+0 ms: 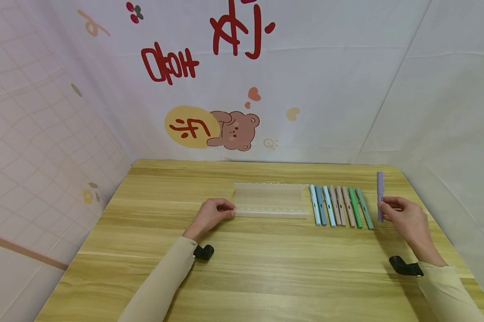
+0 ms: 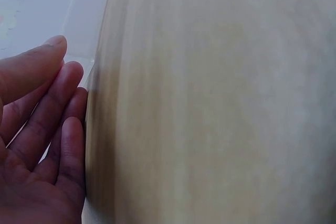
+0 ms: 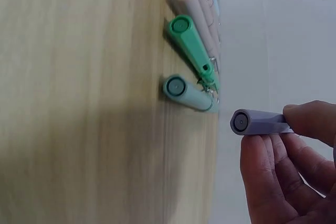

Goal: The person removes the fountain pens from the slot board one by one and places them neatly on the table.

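Note:
My right hand (image 1: 409, 221) pinches a light purple pen (image 1: 380, 183) between thumb and fingers, upright in the head view. Seen from the right wrist, the round end of that pen (image 3: 251, 122) points at the camera. At the left end of a clear plastic pen tray (image 1: 268, 215), my left hand (image 1: 210, 218) pinches the near corner with thumb and fingertips. From the left wrist, only a small see-through corner of the tray (image 2: 87, 66) shows past the fingers. To the tray's right, several pens lie side by side, from a light blue pen (image 1: 315, 205) to a grey-green pen (image 1: 364, 209).
Among the row are a bright green pen (image 1: 355, 208) and several brownish pens (image 1: 341, 206). The wooden table (image 1: 258, 273) meets a white cloth backdrop (image 1: 326, 89) with printed figures at its far edge. More cloth hangs along both sides.

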### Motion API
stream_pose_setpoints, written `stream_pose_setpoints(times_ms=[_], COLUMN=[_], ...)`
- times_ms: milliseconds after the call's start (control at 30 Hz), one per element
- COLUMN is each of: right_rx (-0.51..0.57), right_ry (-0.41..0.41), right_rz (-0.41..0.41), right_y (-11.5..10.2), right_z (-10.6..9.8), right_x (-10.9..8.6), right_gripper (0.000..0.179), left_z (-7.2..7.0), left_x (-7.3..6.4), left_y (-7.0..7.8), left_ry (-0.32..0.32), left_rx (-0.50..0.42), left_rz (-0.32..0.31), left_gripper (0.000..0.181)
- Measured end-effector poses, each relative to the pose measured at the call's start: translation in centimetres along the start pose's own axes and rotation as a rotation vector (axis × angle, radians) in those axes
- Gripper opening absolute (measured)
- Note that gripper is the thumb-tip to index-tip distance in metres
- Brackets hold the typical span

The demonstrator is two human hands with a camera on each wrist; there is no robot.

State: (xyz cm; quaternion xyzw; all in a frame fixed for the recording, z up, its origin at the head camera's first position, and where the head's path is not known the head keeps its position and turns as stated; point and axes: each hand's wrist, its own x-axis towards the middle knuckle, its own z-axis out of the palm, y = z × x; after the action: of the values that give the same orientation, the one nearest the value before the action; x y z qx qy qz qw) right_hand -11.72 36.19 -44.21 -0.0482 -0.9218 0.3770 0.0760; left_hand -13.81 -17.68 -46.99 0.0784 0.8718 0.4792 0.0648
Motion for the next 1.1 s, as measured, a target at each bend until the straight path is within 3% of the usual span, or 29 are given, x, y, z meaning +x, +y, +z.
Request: stream_pose_setpoints(times_ms=[833, 1100], right_rx=[-0.142, -0.131], right_ry=[-0.156, -0.211], right_rz=[0.015, 0.036], right_y=[1.8, 2.3], right_z=[0.3, 0.3], right_x=[1.0, 1.3], right_gripper=[0.048, 0.050], left_z=[0.0, 0.1], left_x=[-0.1, -0.1], left_y=[-0.1, -0.3], left_ry=[-0.004, -0.002], left_rx=[-0.004, -0.015], left_rz=[-0.001, 0.007], left_gripper=[0.014, 0.014])
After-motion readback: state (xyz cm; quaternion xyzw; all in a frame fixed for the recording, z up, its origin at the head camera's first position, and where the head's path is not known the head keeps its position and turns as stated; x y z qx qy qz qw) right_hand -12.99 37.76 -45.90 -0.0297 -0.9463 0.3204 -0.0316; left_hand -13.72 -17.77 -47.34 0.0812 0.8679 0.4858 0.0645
